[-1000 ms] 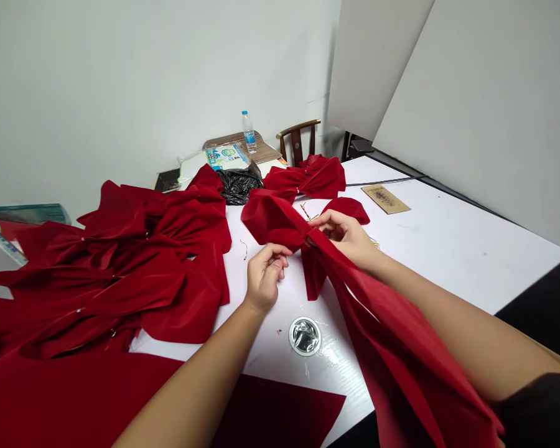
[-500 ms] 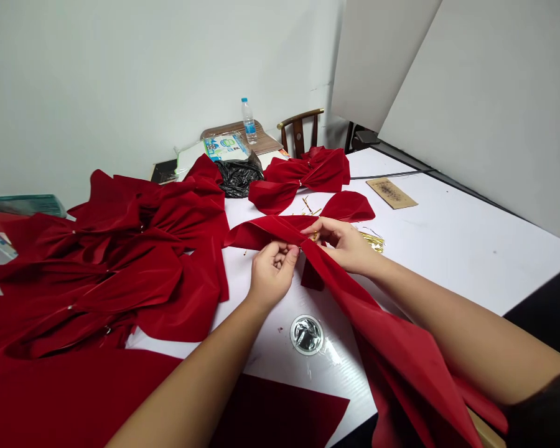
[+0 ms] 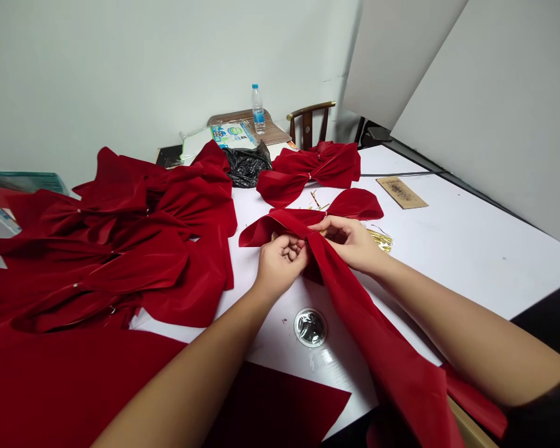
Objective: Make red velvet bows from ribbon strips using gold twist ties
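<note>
A long piece of red velvet cloth [image 3: 354, 305] is bunched at its middle, one end over the white table [image 3: 448, 249], the other hanging toward me at the lower right. My left hand [image 3: 282, 264] is closed at the near left side of the bunched part, fingers curled and thumb pressed in. At its far right side my right hand [image 3: 350, 246] pinches, its fingertips partly hidden by the cloth. A speck of gold shows by the right fingers; its shape is too small to tell. Gold twist ties [image 3: 381, 240] lie beside the right wrist.
Gathered red cloth bows [image 3: 163, 255] pile up at the left, more bows [image 3: 315, 171] at the back. Flat red cloth [image 3: 280, 398] lies in front. Around are a black plastic bag [image 3: 247, 167], a cardboard piece [image 3: 402, 193], a water bottle [image 3: 258, 111] and a round table grommet [image 3: 310, 328].
The view has shifted slightly. My left fingers have curled in more at the bunched middle, and the right fingertips are more hidden behind the cloth. The hanging end lies differently.
</note>
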Action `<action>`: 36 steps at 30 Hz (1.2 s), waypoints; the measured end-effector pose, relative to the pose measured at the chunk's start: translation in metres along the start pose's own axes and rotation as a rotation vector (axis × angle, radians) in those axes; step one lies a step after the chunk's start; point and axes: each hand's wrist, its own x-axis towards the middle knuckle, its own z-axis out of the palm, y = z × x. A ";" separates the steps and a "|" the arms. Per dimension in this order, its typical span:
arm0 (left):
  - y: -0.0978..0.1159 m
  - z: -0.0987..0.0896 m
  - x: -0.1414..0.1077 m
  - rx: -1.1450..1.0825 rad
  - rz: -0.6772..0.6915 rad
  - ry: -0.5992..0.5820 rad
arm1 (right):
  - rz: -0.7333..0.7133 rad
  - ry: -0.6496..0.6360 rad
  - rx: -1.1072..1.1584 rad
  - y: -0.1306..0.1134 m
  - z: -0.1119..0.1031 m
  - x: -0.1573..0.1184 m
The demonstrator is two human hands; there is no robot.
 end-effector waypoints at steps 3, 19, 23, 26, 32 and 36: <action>0.001 0.000 0.000 -0.018 -0.017 0.007 | 0.002 0.013 0.009 0.001 0.001 0.001; 0.000 0.001 -0.001 -0.054 -0.059 0.027 | -0.145 0.103 -0.087 -0.002 0.002 -0.002; -0.001 0.000 0.000 -0.051 -0.045 0.024 | -0.131 0.121 -0.103 -0.002 0.003 -0.003; -0.002 0.000 0.000 -0.045 -0.031 0.023 | -0.127 0.112 -0.124 -0.001 0.004 -0.004; -0.004 -0.002 -0.002 -0.034 -0.005 0.009 | -0.119 0.097 -0.118 -0.003 0.003 -0.004; 0.001 -0.002 -0.003 -0.034 0.024 -0.024 | -0.063 0.141 -0.042 -0.005 0.002 -0.002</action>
